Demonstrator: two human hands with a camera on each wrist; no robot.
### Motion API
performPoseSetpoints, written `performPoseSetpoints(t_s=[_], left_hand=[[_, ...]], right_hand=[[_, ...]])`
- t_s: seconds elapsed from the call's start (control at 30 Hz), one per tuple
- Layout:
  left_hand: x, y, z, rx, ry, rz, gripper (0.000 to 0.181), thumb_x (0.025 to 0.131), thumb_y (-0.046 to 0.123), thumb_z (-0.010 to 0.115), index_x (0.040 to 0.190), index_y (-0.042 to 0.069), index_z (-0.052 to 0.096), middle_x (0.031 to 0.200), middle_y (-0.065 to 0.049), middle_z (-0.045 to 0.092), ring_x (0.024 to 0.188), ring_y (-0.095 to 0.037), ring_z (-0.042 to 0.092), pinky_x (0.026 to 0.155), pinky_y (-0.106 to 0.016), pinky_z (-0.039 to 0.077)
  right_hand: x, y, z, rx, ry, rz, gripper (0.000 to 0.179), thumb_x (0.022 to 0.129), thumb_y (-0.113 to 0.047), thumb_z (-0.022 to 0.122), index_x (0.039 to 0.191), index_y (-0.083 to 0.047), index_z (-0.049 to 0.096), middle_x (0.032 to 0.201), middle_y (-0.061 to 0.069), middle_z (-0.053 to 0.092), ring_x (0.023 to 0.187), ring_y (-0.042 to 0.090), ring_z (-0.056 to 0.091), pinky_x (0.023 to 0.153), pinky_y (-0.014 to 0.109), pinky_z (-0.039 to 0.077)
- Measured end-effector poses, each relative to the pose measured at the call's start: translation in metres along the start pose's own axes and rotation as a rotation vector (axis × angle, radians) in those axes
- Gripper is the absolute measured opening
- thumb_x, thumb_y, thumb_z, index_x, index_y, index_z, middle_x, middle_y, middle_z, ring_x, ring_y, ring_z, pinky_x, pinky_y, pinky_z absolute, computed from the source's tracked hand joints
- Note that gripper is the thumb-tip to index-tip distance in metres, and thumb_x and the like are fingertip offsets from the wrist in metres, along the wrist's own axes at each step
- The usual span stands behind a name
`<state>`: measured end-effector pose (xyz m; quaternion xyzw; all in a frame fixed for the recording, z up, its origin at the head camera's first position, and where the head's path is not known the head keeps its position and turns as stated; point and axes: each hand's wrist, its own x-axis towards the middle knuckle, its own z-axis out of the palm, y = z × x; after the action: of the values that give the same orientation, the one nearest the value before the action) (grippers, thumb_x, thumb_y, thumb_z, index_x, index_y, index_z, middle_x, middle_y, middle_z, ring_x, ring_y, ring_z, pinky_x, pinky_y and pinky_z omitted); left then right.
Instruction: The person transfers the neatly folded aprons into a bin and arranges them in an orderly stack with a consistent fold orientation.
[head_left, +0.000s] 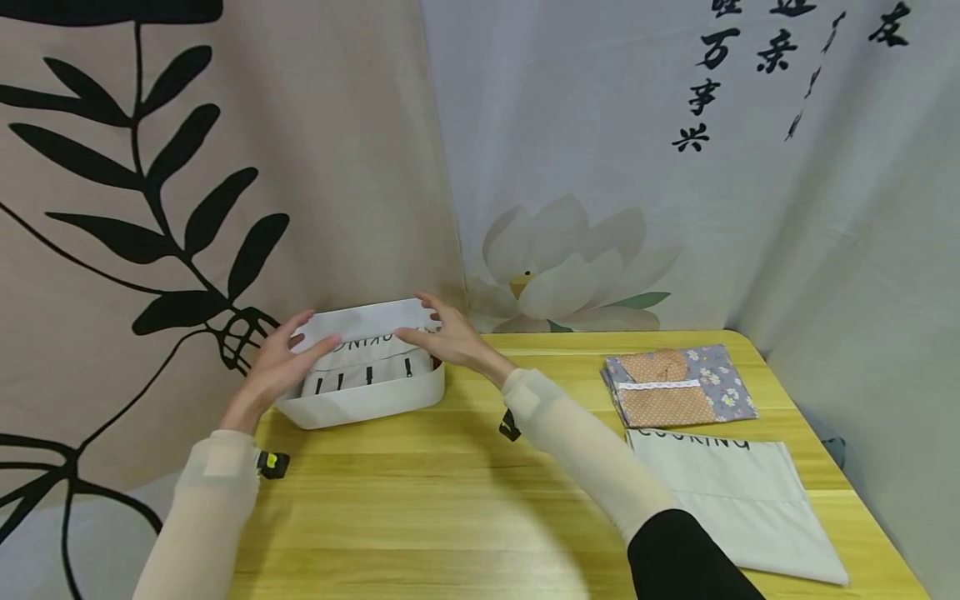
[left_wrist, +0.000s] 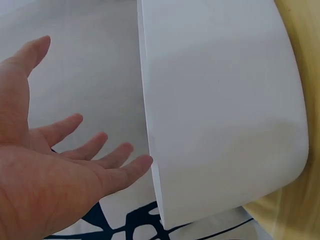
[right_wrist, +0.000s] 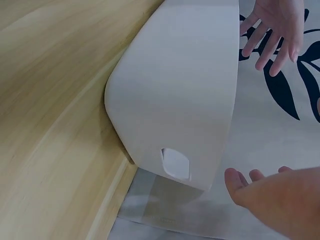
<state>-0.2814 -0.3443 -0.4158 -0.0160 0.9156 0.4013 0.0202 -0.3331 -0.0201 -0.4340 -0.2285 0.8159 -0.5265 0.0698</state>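
A white bin stands at the back left of the table, with a folded white cloth printed in black inside it. My left hand is spread above the bin's left end. In the left wrist view its fingers are extended near the rim of the bin, holding nothing. Over the right end hovers my right hand, fingers apart and nothing gripped. The right wrist view shows that hand beside the bin, near its cut-out handle hole.
On the right of the wooden table lies a folded floral and orange dotted cloth. In front of it is a folded white cloth with black lettering. A printed curtain hangs directly behind the table and bin.
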Motion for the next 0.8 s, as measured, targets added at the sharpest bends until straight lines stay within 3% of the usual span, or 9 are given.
performPoseSetpoints(t_s=[0.37,0.8], left_hand=[[-0.011,0.016,0.012,0.018,-0.054,0.033,0.108,0.103,0.074,0.068,0.184,0.029,0.014,0.192,-0.016,0.010,0.173,-0.053,0.023,0.129,-0.082,0.035],[-0.022,0.034,0.030,0.030,-0.067,0.121,0.104,0.103,0.069,0.073,0.183,0.030,0.018,0.191,-0.010,0.022,0.172,-0.051,0.027,0.129,-0.079,0.038]], right_hand=[[-0.020,0.000,-0.013,-0.013,-0.011,-0.049,0.089,0.103,-0.056,0.075,0.178,-0.031,0.034,0.183,0.008,0.040,0.168,0.043,0.041,0.133,0.065,0.043],[-0.042,0.002,-0.028,-0.083,0.005,-0.096,0.088,0.103,-0.054,0.075,0.177,-0.027,0.036,0.182,0.005,0.042,0.165,0.040,0.046,0.135,0.065,0.040]])
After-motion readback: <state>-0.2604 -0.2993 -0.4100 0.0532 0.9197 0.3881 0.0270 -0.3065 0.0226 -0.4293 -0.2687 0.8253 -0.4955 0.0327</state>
